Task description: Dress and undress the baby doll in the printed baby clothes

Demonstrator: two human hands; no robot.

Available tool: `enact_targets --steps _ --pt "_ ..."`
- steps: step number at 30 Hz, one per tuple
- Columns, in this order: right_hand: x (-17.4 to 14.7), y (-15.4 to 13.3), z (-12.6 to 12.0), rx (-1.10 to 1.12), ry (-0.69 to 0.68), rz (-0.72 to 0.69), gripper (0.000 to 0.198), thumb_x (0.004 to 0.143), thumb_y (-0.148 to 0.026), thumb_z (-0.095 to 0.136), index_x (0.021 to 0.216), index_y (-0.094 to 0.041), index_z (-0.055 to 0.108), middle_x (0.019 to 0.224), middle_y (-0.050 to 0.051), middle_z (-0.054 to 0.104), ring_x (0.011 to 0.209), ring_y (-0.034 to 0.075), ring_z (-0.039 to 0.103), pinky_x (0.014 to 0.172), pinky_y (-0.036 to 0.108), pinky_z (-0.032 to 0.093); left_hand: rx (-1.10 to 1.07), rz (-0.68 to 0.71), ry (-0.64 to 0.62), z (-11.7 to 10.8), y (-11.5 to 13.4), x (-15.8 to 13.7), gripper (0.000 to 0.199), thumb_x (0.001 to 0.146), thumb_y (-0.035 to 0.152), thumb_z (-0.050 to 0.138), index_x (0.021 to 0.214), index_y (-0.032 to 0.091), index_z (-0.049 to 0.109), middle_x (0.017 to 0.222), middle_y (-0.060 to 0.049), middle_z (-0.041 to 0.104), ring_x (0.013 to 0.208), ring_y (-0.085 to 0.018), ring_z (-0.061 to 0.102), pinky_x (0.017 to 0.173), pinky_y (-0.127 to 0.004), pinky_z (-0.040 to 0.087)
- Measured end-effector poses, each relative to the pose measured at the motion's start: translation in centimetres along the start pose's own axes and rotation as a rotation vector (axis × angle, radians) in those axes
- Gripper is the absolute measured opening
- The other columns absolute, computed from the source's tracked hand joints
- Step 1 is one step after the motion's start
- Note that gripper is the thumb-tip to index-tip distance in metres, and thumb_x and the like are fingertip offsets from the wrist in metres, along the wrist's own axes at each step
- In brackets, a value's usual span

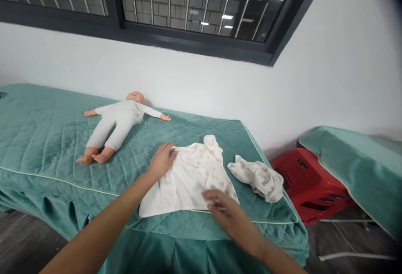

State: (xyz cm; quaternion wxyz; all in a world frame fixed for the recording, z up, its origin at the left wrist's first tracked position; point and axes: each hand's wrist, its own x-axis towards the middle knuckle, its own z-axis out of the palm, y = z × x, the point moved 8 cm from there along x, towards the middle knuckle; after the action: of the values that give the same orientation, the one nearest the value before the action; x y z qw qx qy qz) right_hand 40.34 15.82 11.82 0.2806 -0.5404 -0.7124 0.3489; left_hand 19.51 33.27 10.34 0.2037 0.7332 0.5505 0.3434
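A white baby shirt (188, 182) with a small printed pattern on its right part lies spread near the front edge of the bed. At its upper left edge, my left hand (162, 161) has its fingers curled on the cloth, pinching it. My right hand (230, 215), slightly blurred, is over the shirt's lower right edge with fingers stretched and apart, holding nothing. To the right lies a crumpled white patterned baby garment (259, 178). Farther back on the left, a baby doll (117, 121) with a white cloth body rests on its back, arms spread.
The bed has a green quilted cover (56, 140) with a hanging skirt. A white wall (201, 85) and a dark-framed window (188, 39) with bars stand behind. On the right are a red plastic chair (307, 182) and another green cover (361, 161).
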Motion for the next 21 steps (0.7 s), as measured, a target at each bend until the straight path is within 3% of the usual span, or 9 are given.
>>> enact_targets --steps 2,5,8,11,16,21 --pt "2.6 0.4 -3.1 -0.22 0.173 -0.114 0.034 0.096 -0.032 0.045 0.127 -0.023 0.053 0.137 0.008 0.053 0.127 0.022 0.049 0.11 0.042 0.039 -0.04 -0.112 0.002 0.2 -1.9 0.9 0.04 0.094 0.036 0.046 0.124 0.012 0.059 0.124 -0.012 0.065 0.113 -0.022 0.062 0.102 -0.037 0.048" --pt "5.4 3.0 -6.5 -0.555 0.416 -0.181 0.04 0.094 -0.028 0.043 0.13 -0.014 0.052 0.143 0.015 0.048 0.138 0.029 0.035 0.117 0.052 0.028 -0.02 -0.132 0.017 0.5 -3.0 1.4 0.039 0.094 0.035 0.045 0.122 0.012 0.06 0.122 -0.012 0.066 0.11 -0.021 0.063 0.099 -0.035 0.048" --pt "6.5 7.2 -8.1 -0.696 0.45 -0.106 0.043 0.094 -0.028 0.041 0.129 -0.007 0.053 0.139 0.02 0.05 0.138 0.033 0.035 0.114 0.055 0.031 0.032 -0.104 0.03 0.7 -3.4 1.1 0.036 0.09 0.034 0.053 0.119 0.016 0.063 0.128 -0.011 0.063 0.122 -0.026 0.054 0.109 -0.041 0.039" --pt "6.1 9.2 -8.6 -0.747 0.415 -0.123 0.041 0.094 -0.027 0.039 0.127 -0.008 0.056 0.135 0.019 0.055 0.134 0.03 0.041 0.113 0.052 0.035 0.093 -0.09 0.042 0.9 -3.7 0.7 0.039 0.089 0.039 0.054 0.122 0.018 0.062 0.131 -0.011 0.06 0.125 -0.029 0.049 0.11 -0.046 0.036" --pt "4.9 9.4 -9.6 -0.764 0.42 -0.074 0.038 0.094 -0.028 0.042 0.124 -0.011 0.058 0.131 0.017 0.058 0.128 0.029 0.048 0.112 0.049 0.035 0.135 -0.048 0.079 0.9 -3.7 0.5 0.036 0.092 0.043 0.05 0.115 0.019 0.064 0.128 -0.009 0.062 0.121 -0.027 0.052 0.108 -0.044 0.038" --pt "5.1 7.2 -8.9 -0.639 0.479 -0.108 0.034 0.095 -0.03 0.042 0.122 -0.016 0.057 0.131 0.013 0.058 0.127 0.027 0.049 0.111 0.049 0.036 0.048 -0.068 0.089 0.4 -3.5 -0.2 0.024 0.092 0.039 0.05 0.1 0.021 0.064 0.103 -0.005 0.07 0.1 -0.022 0.061 0.094 -0.038 0.046"
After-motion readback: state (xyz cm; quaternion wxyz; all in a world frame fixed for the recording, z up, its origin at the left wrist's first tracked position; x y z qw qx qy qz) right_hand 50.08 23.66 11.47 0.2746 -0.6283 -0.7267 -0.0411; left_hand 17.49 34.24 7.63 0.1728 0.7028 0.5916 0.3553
